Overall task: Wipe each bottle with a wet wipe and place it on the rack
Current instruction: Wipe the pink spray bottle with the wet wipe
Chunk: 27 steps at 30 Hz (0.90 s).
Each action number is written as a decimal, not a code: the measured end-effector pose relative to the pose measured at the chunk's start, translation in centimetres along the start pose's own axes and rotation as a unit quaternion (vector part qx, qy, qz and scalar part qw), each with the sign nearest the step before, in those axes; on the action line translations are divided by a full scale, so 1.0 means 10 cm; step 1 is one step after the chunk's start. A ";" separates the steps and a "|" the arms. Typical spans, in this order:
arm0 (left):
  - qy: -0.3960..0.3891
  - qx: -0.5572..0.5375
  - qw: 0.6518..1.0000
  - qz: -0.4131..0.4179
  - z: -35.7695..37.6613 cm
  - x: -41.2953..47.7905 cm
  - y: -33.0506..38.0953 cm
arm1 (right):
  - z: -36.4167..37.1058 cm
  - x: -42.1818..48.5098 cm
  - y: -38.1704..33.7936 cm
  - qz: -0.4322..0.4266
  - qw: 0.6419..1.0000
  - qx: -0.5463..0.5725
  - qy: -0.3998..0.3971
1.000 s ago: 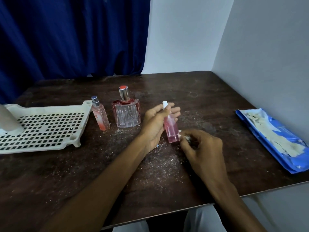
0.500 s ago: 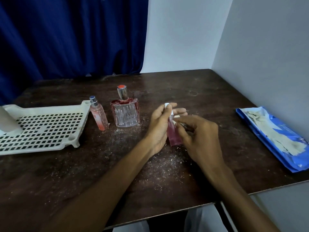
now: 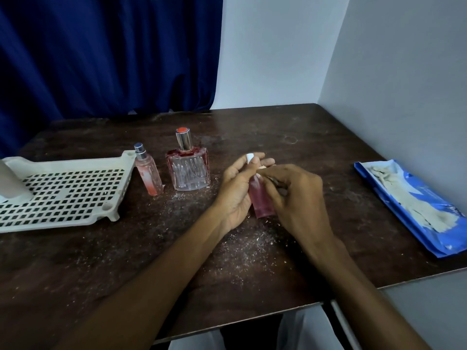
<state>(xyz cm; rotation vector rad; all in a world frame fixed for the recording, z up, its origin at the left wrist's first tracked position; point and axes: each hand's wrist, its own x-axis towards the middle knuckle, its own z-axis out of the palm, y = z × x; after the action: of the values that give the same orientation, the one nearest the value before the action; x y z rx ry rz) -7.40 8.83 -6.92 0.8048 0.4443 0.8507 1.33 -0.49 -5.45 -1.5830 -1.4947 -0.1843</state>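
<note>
A slim pink bottle (image 3: pixel 260 200) with a white cap stands upright at mid-table, and my left hand (image 3: pixel 237 188) grips it from the left side. My right hand (image 3: pixel 295 195) is curled against the bottle's upper right side, pinching a small scrap of wet wipe that is mostly hidden under the fingers. Two more bottles stand to the left: a thin pink spray bottle (image 3: pixel 147 173) and a square glass bottle (image 3: pixel 188 168) with a red-topped silver cap. The cream perforated rack (image 3: pixel 65 195) lies at the far left.
A blue wet-wipe pack (image 3: pixel 414 208) lies open near the right wall. A pale cylindrical object (image 3: pixel 10 183) stands on the rack's left end. White crumbs dust the dark table (image 3: pixel 303 127). Its front edge is close to my body, and blue curtain hangs behind.
My right hand has slid up from the bottle's base to its upper body. The left hand has kept its hold on the bottle.
</note>
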 end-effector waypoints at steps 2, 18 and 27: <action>0.006 0.000 1.000 0.004 -0.02 0.01 -0.01 | -0.02 -0.13 0.01 -0.003 1.000 -0.013 -0.016; 0.053 0.116 0.989 0.071 0.03 0.01 -0.04 | 0.06 -0.54 0.03 -0.020 0.994 -0.104 0.019; 0.104 0.070 0.991 0.039 -0.04 0.03 -0.02 | 0.00 -0.42 0.05 0.055 0.998 0.000 0.025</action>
<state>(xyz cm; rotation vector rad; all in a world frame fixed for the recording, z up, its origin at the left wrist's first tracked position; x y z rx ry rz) -7.36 9.13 -7.32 0.8702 0.6672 0.9888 0.66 -3.38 -8.42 -1.6433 -1.3650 -0.1601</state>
